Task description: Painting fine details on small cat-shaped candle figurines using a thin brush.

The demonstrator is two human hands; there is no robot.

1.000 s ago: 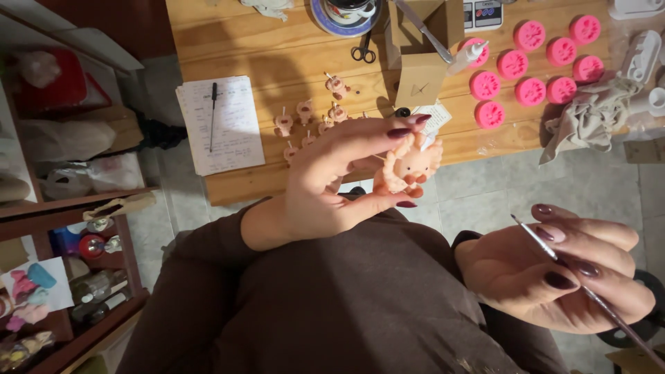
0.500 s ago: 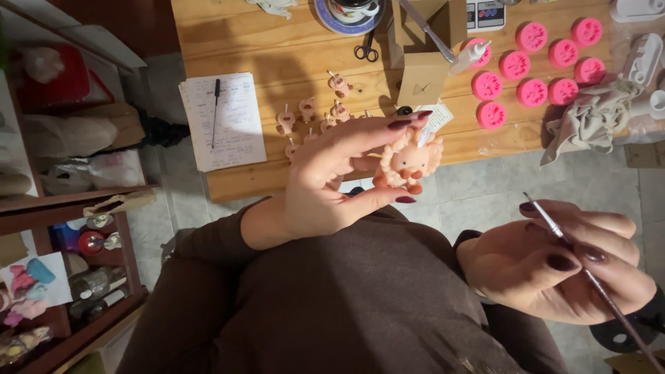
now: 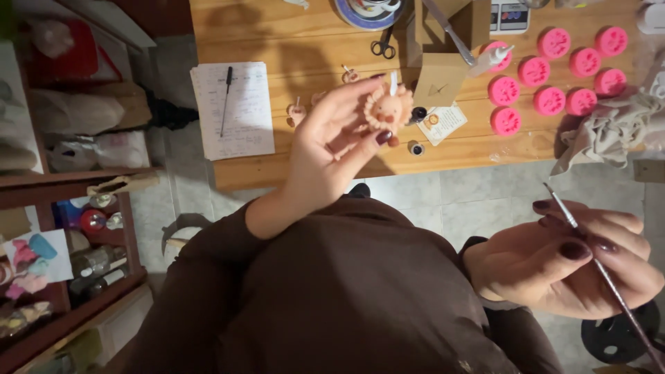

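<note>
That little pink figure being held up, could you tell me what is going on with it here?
A person sits at a wooden table. Their left hand holds up a small pink figurine between the fingertips, above the table edge. Their right hand holds a thin paintbrush low and apart from the figure. On the table lie round pink moulds, scissors, a cardboard box and a written sheet with a pen.

Small pink figurine (image 3: 388, 109), raised; thin paintbrush (image 3: 601, 266), slanted.
</note>
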